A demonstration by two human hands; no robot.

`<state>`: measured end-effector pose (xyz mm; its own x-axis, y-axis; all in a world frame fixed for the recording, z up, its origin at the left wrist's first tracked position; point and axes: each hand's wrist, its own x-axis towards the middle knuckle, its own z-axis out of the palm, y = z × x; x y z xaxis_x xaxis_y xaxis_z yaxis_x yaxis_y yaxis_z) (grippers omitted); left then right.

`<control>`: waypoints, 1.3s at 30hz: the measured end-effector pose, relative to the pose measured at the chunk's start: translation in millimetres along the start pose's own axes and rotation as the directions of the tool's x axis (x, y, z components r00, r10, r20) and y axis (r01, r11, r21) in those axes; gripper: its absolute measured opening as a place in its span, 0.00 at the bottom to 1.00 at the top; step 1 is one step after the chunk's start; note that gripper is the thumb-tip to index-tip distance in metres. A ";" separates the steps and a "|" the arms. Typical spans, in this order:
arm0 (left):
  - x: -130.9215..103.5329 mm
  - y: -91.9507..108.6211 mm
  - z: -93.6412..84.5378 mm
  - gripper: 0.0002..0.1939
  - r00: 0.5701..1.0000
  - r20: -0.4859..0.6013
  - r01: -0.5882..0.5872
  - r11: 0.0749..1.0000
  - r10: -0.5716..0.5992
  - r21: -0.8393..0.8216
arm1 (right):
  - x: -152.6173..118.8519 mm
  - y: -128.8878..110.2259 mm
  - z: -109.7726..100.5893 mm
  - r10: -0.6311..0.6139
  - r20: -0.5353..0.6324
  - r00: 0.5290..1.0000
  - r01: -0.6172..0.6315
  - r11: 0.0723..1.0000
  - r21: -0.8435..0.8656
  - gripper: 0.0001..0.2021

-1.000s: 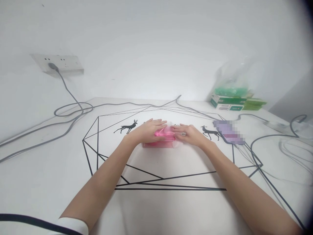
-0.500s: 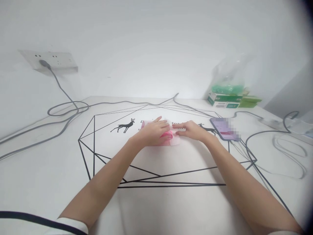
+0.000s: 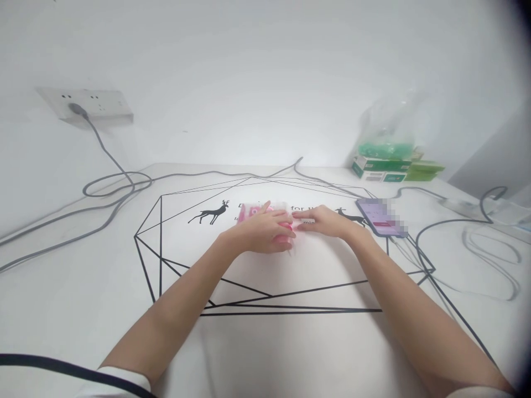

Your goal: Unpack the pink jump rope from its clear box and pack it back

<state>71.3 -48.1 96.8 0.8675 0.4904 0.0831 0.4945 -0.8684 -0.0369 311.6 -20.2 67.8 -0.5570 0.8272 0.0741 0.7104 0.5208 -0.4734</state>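
Observation:
A small see-through plastic packet with pink contents and pink print (image 3: 241, 214) is at the middle of the printed mat, largely covered by my hands. My left hand (image 3: 263, 229) lies across it from the left, fingers curled over its near side, with bright pink showing between them. From the right, my right hand (image 3: 326, 221) reaches the packet's right end with index finger and thumb stretched out and a little apart. Its other fingers are tucked behind and hard to see. What is inside the packet cannot be made out.
A phone (image 3: 381, 217) lies right of my right hand. Green-and-white boxes (image 3: 381, 166) with a clear bag (image 3: 388, 130) on top stand at the back right. Grey cables (image 3: 112, 218) run along the left and back, with more loops (image 3: 493, 265) at right. A wall socket (image 3: 105, 105) is upper left.
The packet's near side has lifted and drawn in under my left fingers, and its printed far side shows more. My left hand has rolled slightly nearer; my right hand has barely moved.

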 end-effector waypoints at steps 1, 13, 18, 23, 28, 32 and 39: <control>-0.4 2.0 -3.1 0.13 1.000 0.018 0.018 1.000 -0.018 -0.012 | 0.8 1.6 2.0 -0.002 -0.023 1.000 0.001 1.000 -0.019 0.22; -1.4 6.1 -12.4 0.14 0.994 0.077 0.088 0.995 -0.084 -0.049 | 6.1 -3.5 22.0 -0.034 -0.153 0.988 -0.026 0.927 -0.374 0.23; -2.6 4.6 -14.4 0.15 0.989 0.105 0.104 0.994 -0.100 -0.031 | 10.8 -4.4 24.2 -0.045 -0.139 0.989 -0.012 0.923 -0.385 0.22; -3.0 5.2 -9.2 0.14 0.982 0.046 0.185 0.982 -0.183 -0.049 | 27.0 -2.9 20.5 -0.021 -0.040 0.999 0.007 0.944 -0.329 0.25; -4.7 6.7 -7.9 0.12 0.980 0.033 0.196 0.979 -0.195 -0.048 | 36.4 -2.9 21.0 0.003 -0.074 0.997 -0.022 0.967 -0.256 0.27; -7.7 -1.4 2.3 0.14 0.997 -0.044 0.058 0.998 -0.059 -0.034 | 38.4 5.8 28.6 0.026 -0.075 0.997 -0.042 0.974 -0.223 0.33; -7.3 -13.6 17.0 0.18 0.994 -0.109 -0.014 0.994 0.002 -0.106 | 42.3 18.3 39.6 -0.038 -0.122 0.992 0.028 0.996 -0.082 0.35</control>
<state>59.1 -38.6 79.8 0.8576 0.4777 0.1906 0.4741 -0.8779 0.0673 284.0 16.0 27.6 -0.5270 0.8265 0.1982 0.7274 0.5592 -0.3978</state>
